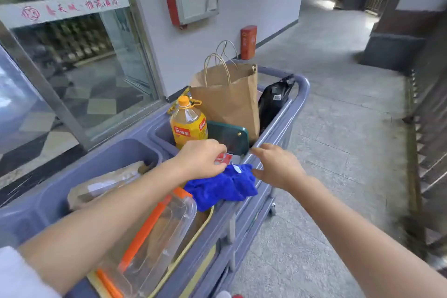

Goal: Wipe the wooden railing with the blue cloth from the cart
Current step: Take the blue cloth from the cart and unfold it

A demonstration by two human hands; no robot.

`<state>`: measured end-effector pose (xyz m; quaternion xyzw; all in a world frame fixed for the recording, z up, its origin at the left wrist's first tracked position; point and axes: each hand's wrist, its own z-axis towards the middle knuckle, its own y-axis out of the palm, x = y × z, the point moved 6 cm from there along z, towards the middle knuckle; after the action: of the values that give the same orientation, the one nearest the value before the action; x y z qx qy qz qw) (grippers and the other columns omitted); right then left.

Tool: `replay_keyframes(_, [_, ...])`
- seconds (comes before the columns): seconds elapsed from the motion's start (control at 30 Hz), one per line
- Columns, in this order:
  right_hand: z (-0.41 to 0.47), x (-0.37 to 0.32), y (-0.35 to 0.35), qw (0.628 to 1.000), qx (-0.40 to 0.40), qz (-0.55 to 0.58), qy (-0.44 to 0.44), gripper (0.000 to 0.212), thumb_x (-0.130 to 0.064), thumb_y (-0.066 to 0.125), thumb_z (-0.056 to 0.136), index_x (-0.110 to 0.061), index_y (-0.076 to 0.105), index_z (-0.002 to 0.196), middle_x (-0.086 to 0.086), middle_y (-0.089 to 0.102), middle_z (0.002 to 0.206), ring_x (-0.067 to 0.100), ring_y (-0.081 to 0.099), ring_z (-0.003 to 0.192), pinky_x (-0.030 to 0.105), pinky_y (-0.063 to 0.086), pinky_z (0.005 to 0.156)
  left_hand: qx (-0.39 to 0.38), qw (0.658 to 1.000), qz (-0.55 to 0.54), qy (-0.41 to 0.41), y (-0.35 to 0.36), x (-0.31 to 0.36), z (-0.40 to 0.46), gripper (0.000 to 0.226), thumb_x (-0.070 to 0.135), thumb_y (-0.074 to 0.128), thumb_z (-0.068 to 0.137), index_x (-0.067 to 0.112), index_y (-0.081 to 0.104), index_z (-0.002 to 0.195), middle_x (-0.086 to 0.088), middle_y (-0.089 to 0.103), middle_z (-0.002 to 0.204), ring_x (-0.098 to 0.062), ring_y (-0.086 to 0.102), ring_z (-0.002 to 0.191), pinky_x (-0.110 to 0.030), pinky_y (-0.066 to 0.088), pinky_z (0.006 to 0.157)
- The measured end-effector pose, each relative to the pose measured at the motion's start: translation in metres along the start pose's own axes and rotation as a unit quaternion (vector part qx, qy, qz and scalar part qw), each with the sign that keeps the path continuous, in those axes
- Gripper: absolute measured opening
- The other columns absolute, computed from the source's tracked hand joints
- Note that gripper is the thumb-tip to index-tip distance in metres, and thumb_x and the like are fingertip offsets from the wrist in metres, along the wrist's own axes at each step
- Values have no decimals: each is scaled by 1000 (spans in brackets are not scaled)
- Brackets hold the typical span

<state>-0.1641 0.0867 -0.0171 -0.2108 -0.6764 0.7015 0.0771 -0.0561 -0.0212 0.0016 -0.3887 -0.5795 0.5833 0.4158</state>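
The blue cloth (221,187) lies bunched on the right rim of the grey cart (283,118), a small white tag at its top. My left hand (200,158) is just above the cloth's upper left edge with fingers curled. Its thumb touches the cloth, and a red-and-white packet (224,158) shows between the fingertips, so I cannot tell what it grips. My right hand (278,168) is at the cloth's right edge beside the cart rim, thumb and forefinger spread, holding nothing. The dark wooden railing (429,133) runs along the right side of the walkway.
The cart holds a brown paper bag (229,101), a yellow oil bottle (188,123), a green case (228,136), a black bag (274,99) and a clear box with orange clips (154,232). A glass door (72,68) is on the left. The stone walkway (338,140) separates cart and railing.
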Motion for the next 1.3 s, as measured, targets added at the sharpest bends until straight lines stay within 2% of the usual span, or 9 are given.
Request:
replay_keyframes(0.1, [16, -17, 29, 998, -48, 9, -29, 48, -29, 55, 82, -22, 45, 128, 8, 51, 124, 30, 45, 120, 43, 48, 88, -75, 997, 10, -20, 29, -12, 0, 35, 36, 49, 81, 14, 55, 108, -6, 63, 106, -26, 58, 98, -39, 51, 69])
replay_keyframes(0.2, [24, -29, 55, 994, -95, 12, -56, 53, -32, 56, 83, -26, 39, 134, 7, 46, 130, 29, 38, 125, 45, 48, 90, -138, 989, -17, -47, 59, -19, -3, 38, 35, 51, 81, 19, 51, 115, -7, 60, 107, -29, 57, 99, -38, 45, 64])
replay_keyframes(0.3, [27, -32, 72, 990, -124, 5, -68, 54, -33, 54, 85, -25, 37, 135, 9, 46, 132, 29, 37, 127, 45, 47, 93, -187, 980, -40, -60, 82, -23, -8, 48, 33, 53, 81, 20, 45, 126, -11, 56, 121, -31, 53, 110, -42, 49, 83])
replay_keyframes(0.4, [28, -31, 79, 987, -146, 13, -69, 49, -33, 53, 86, -26, 42, 133, 9, 51, 126, 29, 41, 124, 44, 46, 93, -195, 979, -44, -44, 93, -23, -12, 52, 23, 53, 84, 18, 42, 134, -12, 50, 133, -31, 46, 120, -42, 41, 100])
replay_keyframes(0.63, [28, -39, 72, 992, -97, -2, -84, 26, -18, 50, 84, -18, 62, 107, 10, 61, 107, 30, 53, 106, 39, 47, 75, -151, 986, -54, -39, 80, -18, -10, 32, 13, 54, 80, 15, 61, 112, -10, 64, 112, -30, 57, 103, -39, 49, 77])
replay_keyframes(0.8, [19, -25, 62, 994, -64, 60, -63, 25, -21, 51, 83, -23, 64, 104, 5, 64, 106, 27, 55, 105, 38, 49, 80, -98, 992, -79, -25, 63, -13, -10, 13, 14, 55, 76, 15, 65, 85, -5, 67, 89, -25, 58, 84, -35, 43, 61])
replay_keyframes(0.9, [11, -3, 41, 994, -37, 102, -33, 25, -25, 55, 82, -28, 66, 104, -1, 67, 109, 24, 57, 104, 35, 47, 80, -64, 987, -146, -15, 43, -2, -2, 12, 15, 58, 75, 15, 69, 81, -4, 67, 80, -20, 57, 76, -37, 47, 64])
replay_keyframes(1.07, [-33, 58, -21, 983, 27, 173, 48, 20, -23, 64, 78, -24, 70, 98, 0, 71, 98, 22, 61, 89, 41, 51, 82, -21, 965, -258, 43, -3, 55, 34, 17, 14, 63, 73, 16, 72, 87, 0, 73, 88, -13, 64, 81, -26, 51, 74])
replay_keyframes(1.3, [-185, 154, -111, 958, 115, 152, 216, 16, -22, 66, 75, -22, 70, 91, 0, 73, 91, 18, 63, 82, 37, 53, 79, -84, 911, -349, 203, -49, 229, 70, 15, 10, 64, 73, 20, 70, 83, 4, 73, 82, -8, 67, 80, -17, 51, 68])
